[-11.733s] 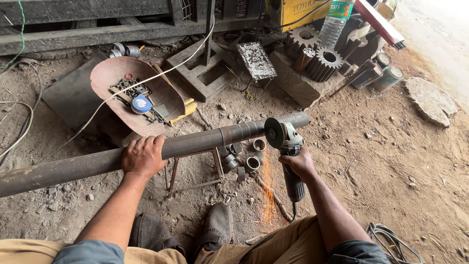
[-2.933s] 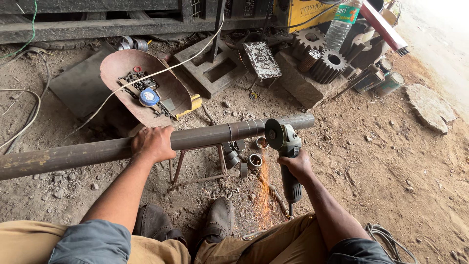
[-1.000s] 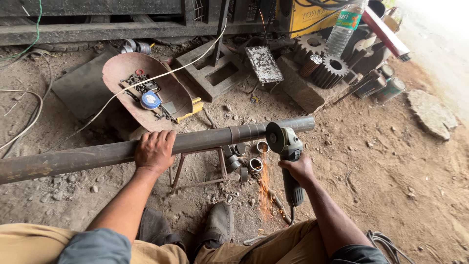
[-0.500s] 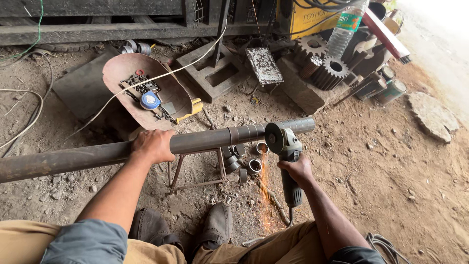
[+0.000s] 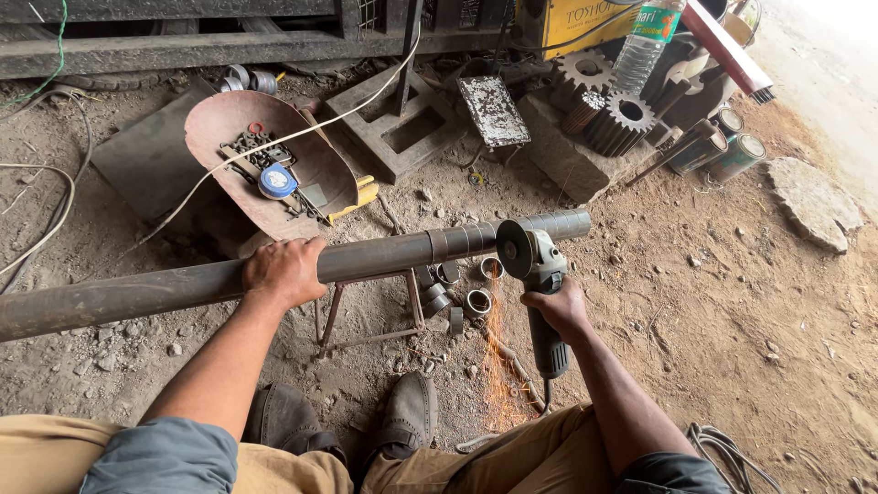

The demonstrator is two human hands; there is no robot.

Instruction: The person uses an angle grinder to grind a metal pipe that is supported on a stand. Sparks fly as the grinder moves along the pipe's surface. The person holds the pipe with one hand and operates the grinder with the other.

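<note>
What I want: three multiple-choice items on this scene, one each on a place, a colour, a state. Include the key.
1. The left hand rests on: A the long pipe; B a gear; C the ground.
2. The round tape measure in the rusty pan is: A red; B blue; C green.
3. The angle grinder in the right hand is: A lying idle; B hanging up; C throwing sparks.
Key: 1 A, fingers wrap over the pipe; 2 B, its case shows blue; 3 C, orange sparks fall below the disc.
</note>
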